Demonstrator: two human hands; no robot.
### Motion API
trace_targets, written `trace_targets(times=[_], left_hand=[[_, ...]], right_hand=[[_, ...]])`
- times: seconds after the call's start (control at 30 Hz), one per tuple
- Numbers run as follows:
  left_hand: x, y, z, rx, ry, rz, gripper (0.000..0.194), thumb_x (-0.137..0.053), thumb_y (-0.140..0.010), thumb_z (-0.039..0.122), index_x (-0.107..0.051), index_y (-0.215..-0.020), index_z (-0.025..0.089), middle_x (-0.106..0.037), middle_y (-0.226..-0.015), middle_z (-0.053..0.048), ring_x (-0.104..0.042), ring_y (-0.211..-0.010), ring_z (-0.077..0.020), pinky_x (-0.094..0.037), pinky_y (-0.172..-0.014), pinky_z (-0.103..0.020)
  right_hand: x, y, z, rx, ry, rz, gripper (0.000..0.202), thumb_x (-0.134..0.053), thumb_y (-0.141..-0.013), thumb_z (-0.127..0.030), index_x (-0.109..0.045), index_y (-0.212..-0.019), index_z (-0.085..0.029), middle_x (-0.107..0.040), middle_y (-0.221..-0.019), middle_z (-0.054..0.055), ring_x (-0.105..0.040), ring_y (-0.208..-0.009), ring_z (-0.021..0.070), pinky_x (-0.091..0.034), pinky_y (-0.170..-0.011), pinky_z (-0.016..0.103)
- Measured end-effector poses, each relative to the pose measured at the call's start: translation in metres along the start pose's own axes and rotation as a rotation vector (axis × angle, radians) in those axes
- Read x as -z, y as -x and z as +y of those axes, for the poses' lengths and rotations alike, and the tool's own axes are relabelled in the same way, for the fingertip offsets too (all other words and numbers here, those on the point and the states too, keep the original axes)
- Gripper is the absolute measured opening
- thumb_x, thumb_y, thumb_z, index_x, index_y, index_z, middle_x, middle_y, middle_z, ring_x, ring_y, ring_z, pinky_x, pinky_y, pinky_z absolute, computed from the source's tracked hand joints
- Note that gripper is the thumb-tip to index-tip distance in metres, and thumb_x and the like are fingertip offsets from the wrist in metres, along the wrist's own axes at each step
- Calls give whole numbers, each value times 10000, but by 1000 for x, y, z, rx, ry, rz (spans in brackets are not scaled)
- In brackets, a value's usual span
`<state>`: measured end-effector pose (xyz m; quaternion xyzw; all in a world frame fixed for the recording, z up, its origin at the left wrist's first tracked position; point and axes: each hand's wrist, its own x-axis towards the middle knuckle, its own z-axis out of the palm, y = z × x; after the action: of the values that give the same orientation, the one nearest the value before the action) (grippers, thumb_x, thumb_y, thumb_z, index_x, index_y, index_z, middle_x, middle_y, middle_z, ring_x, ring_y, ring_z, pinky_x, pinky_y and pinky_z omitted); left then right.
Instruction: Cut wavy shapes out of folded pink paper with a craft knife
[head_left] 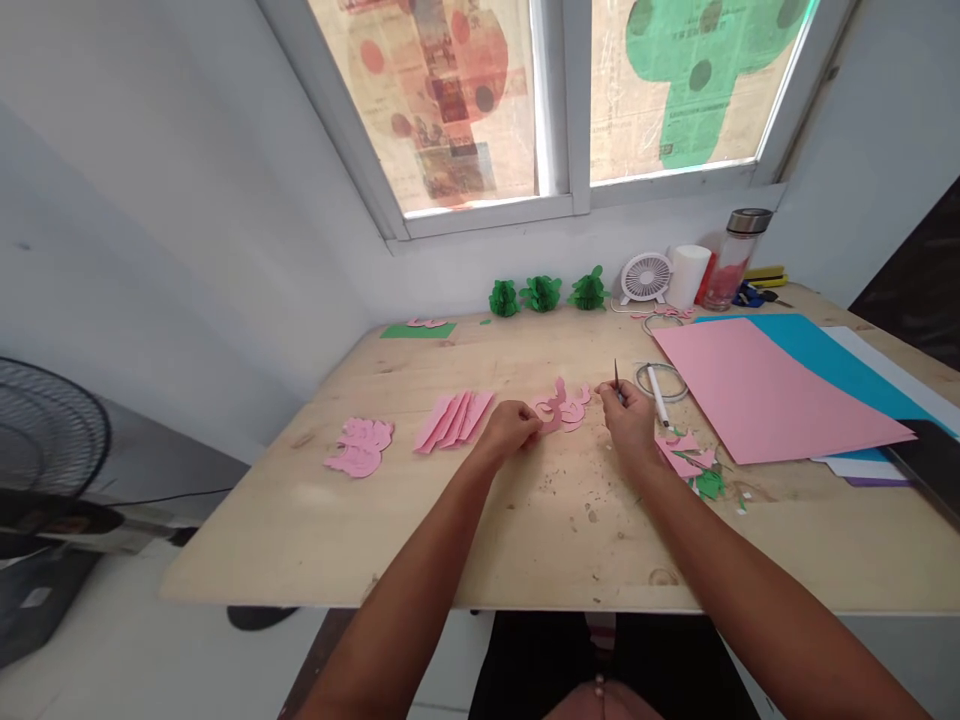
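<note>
I'm seeing a pile of pink cut-outs lying leftmost, seemingly finished; mid-table, the left hand is pinching a curly pink piece while the right hand is gripping a dark-bladed tool. Pleated pink paper is looking uncut. Scraps are crowding the right wrist; beyond, green paper ornaments are standing out of the way.

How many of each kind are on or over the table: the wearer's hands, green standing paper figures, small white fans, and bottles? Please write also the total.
Hands: 2
Green standing paper figures: 3
Small white fan: 1
Bottle: 1
Total: 7
</note>
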<state>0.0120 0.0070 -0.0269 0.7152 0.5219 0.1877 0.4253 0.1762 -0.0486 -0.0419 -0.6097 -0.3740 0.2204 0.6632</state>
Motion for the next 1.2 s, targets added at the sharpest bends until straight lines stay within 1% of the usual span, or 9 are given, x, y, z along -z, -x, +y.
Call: trace_targets(times=[0.17,0.2,0.33,0.4,0.5,0.6,0.83,1.0,1.2], left_hand=[[5,19,-6,-23,-59,145,120,-514,-736,197,-590,-824,169,-623,-620,-6,-554,-522,-119,-400,-521,-229],[11,27,-9,-40,-94,196,111,-506,-745,201,-592,-811,180,-630,-651,-10,-572,-578,-131,-409,-558,-237],[50,54,-29,-228,-468,587,140,-456,-792,217,-592,-815,192,-653,-829,-49,-594,-793,-179,-434,-728,-281],[73,60,-43,-227,-585,656,160,-462,-800,248,-587,-878,185,-649,-905,-74,-577,-902,-211,-428,-791,-308],[96,60,-63,-118,-661,525,252,-503,-783,321,-562,-991,192,-637,-1033,-82,-571,-973,-231,-440,-779,-316],[102,57,-78,10,-634,387,319,-511,-775,352,-534,-1053,198,-644,-1034,-72,-608,-912,-209,-456,-706,-294],[93,58,-94,74,-618,482,284,-482,-787,327,-557,-1039,218,-675,-956,-53,-629,-848,-197,-450,-689,-282],[97,53,-95,120,-513,537,304,-463,-787,349,-556,-1045,219,-678,-908,-33,-632,-784,-182,-446,-665,-274],[111,37,-92,278,-612,413,317,-545,-706,409,-592,-939,198,-666,-962,-80,-613,-876,-241,-410,-650,-298]], right_hand=[[-2,2,4,-4,-10,-30,290,-543,-727,-439,-568,-659,-159,-354,-458,-66,-303,-416,95,-240,-395,231],[-2,2,5,-15,-10,-34,292,-551,-723,-444,-564,-654,-161,-353,-458,-67,-301,-414,94,-237,-393,231],[-5,5,5,-42,-13,-72,295,-562,-723,-453,-564,-666,-164,-360,-461,-69,-292,-409,90,-238,-392,230],[-5,7,3,-46,-12,-94,301,-558,-726,-460,-564,-670,-164,-363,-460,-68,-298,-411,92,-241,-393,231],[-5,8,0,-55,-3,-112,305,-562,-722,-465,-563,-666,-165,-364,-458,-65,-311,-417,98,-246,-395,232],[-5,9,-1,-62,-2,-103,300,-564,-721,-461,-561,-664,-167,-359,-466,-64,-308,-421,98,-245,-396,232],[-5,11,0,-57,-11,-118,301,-553,-731,-463,-561,-677,-167,-346,-473,-66,-292,-423,96,-236,-398,232],[-7,12,-1,-57,-6,-120,305,-558,-722,-468,-557,-661,-169,-346,-467,-68,-292,-422,96,-240,-403,235],[-6,12,-2,-50,13,-133,319,-548,-726,-483,-555,-670,-169,-344,-472,-65,-292,-424,99,-235,-398,237]])
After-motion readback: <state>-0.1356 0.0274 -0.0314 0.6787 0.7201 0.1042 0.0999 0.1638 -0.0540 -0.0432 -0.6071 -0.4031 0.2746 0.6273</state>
